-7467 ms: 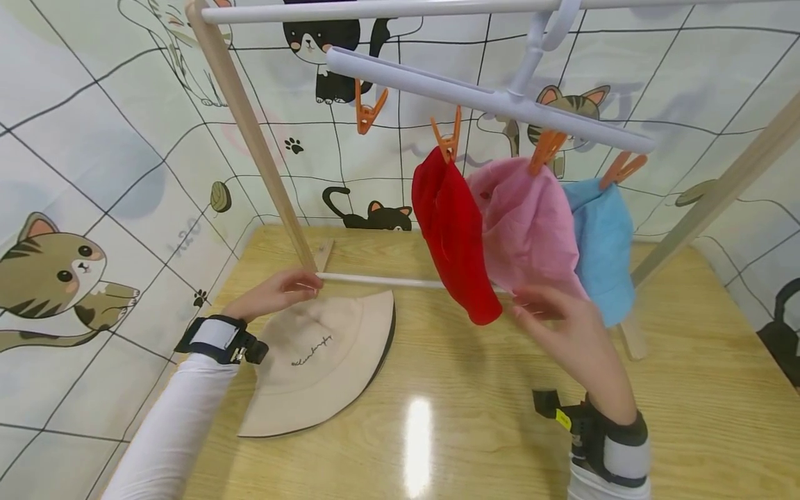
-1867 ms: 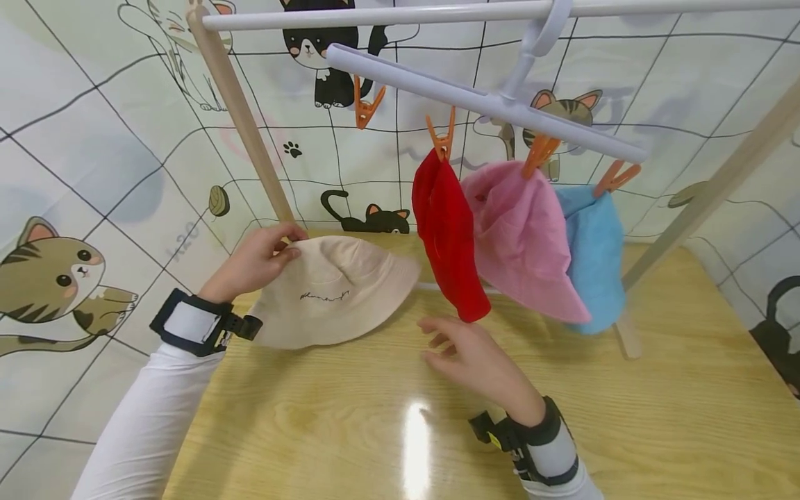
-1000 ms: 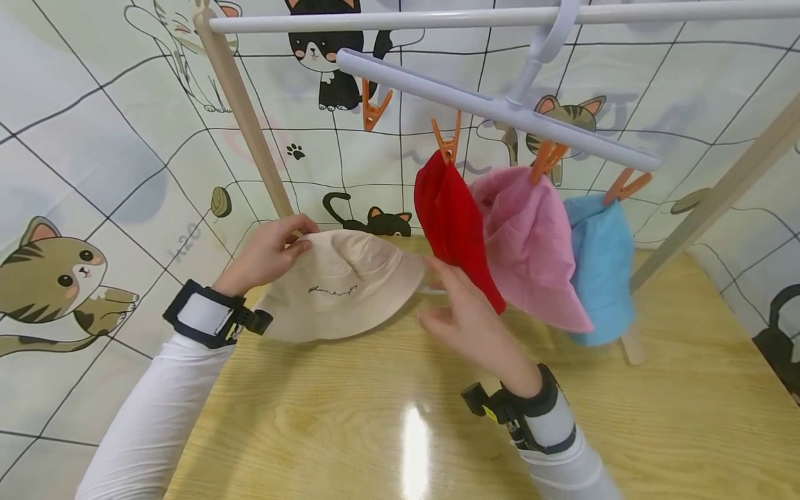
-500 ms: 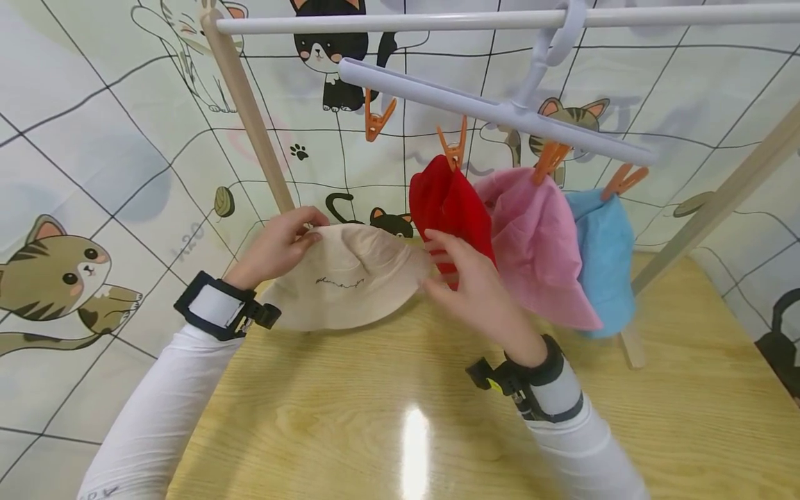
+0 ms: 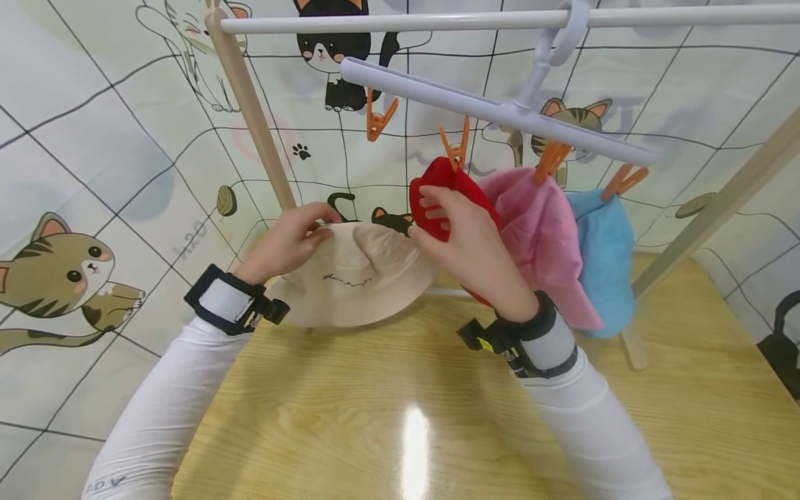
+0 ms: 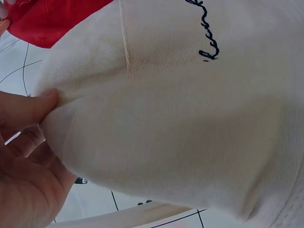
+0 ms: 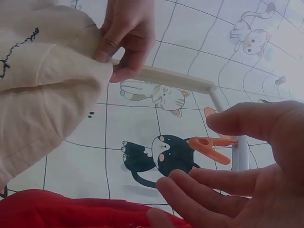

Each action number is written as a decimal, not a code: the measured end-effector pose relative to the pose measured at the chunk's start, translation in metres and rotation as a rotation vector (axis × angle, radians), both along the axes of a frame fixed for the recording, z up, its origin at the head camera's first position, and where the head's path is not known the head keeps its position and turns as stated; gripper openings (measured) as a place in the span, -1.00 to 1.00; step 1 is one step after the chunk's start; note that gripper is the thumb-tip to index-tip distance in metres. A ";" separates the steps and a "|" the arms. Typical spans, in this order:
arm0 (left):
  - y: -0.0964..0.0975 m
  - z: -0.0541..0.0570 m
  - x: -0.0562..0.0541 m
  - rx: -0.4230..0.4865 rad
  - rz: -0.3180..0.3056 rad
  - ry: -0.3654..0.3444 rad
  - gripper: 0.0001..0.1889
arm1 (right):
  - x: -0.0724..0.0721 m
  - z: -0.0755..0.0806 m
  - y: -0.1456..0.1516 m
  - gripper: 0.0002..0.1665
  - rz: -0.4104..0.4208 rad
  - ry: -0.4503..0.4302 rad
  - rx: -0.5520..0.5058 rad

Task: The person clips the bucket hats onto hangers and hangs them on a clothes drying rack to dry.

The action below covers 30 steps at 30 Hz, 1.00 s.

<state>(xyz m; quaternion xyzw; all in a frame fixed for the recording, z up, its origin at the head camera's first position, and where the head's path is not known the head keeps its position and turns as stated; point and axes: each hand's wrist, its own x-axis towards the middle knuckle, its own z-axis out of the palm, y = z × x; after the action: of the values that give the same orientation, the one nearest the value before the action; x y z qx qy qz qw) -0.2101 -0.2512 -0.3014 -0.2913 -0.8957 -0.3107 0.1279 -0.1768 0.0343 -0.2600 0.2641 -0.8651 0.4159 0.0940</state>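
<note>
My left hand (image 5: 290,242) pinches the crown of a beige bucket hat (image 5: 350,278) between thumb and fingers, and the hat hangs over the table with its dark stitched script facing me. In the left wrist view the thumb (image 6: 28,108) presses on the cloth. My right hand (image 5: 465,243) is raised in front of the red hat (image 5: 431,184), covering part of it. The right wrist view shows its thumb and fingers (image 7: 213,183) spread apart with nothing between them. An unused orange clip (image 5: 378,123) hangs at the hanger's left end, above both hands.
A white hanger (image 5: 437,90) hangs from the rod (image 5: 400,23) of a wooden-post rack. Orange clips hold the red hat, a pink hat (image 5: 537,236) and a blue hat (image 5: 603,264). The wooden table (image 5: 350,403) lies below; a cat-print backdrop stands behind.
The beige hat, flat on the table earlier, is now lifted by my left hand and has shifted slightly right. My right hand has come from the pink hat, then risen in front of the red one.
</note>
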 end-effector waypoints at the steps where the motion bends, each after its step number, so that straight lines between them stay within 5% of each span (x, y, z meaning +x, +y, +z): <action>1: 0.000 0.001 0.000 0.003 -0.001 0.001 -0.81 | -0.002 0.003 -0.002 -0.35 -0.009 0.001 0.011; 15: 0.011 0.002 -0.001 0.027 -0.039 0.007 -0.82 | -0.028 0.044 -0.036 -0.41 -0.078 0.007 -0.019; 30: 0.009 0.000 0.000 0.043 -0.044 -0.013 -0.83 | -0.048 0.053 -0.055 -0.51 -0.119 0.023 -0.133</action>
<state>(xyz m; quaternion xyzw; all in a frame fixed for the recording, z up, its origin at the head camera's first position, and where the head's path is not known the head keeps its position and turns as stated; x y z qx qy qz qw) -0.2098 -0.2422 -0.3019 -0.3061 -0.8830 -0.3345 0.1212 -0.2247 -0.0203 -0.2070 0.2101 -0.8487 0.4630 0.1457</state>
